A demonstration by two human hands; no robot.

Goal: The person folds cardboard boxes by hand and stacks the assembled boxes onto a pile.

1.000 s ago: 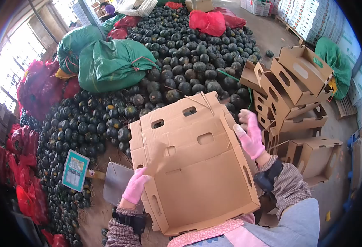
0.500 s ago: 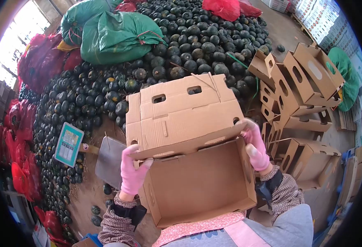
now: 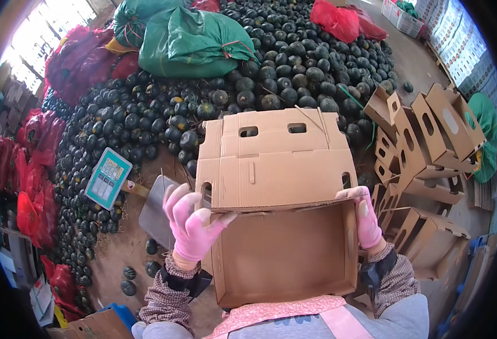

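Observation:
In front of my body a brown cardboard box (image 3: 288,254) stands with its hollow side toward me. Its far panel (image 3: 285,169), with oval cut-outs, faces up behind a folded edge. At the left end of this edge is my left hand (image 3: 191,229) in a pink glove, fingers spread and curved, with the thumb side against the cardboard. On the right corner, my right hand (image 3: 366,217), also pink-gloved, has its fingers bent over the edge and its thumb beside it. The box's underside is hidden.
Dark green squashes (image 3: 293,73) cover the floor ahead. Folded cardboard boxes (image 3: 423,135) are stacked at the right. A digital scale display (image 3: 108,178) stands at the left beside its metal platform (image 3: 161,209). Green sacks (image 3: 194,45) and red net bags (image 3: 64,73) lie behind.
The view has shifted, so the surroundings sit farther right and lower. My left hand has opened its fingers from the edge; my right hand stays at the right corner.

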